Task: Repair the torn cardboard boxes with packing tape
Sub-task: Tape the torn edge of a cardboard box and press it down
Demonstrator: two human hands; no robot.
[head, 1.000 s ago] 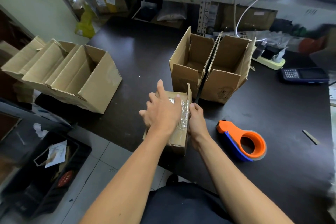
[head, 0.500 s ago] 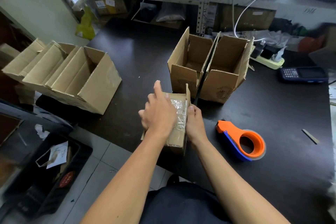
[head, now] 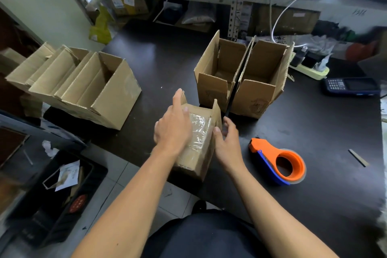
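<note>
Clear packing tape already covers the top of the small brown cardboard box (head: 198,148) at the table's near edge. The left hand (head: 172,130) presses it flat, fingers straight; the right hand (head: 227,142), loosely curled, touches its right side. The orange tape dispenser (head: 279,163) lies idle to the right; two open cardboard boxes (head: 240,77) beyond seemingly await repair.

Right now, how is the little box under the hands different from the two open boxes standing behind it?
The small box lies on its side with shiny clear tape across its top face; the two open boxes stand upright and show no tape. The left hand rests on the small box and the right hand is at its edge; nobody touches the open boxes. The small box is smaller. All are brown cardboard on the dark table.
</note>
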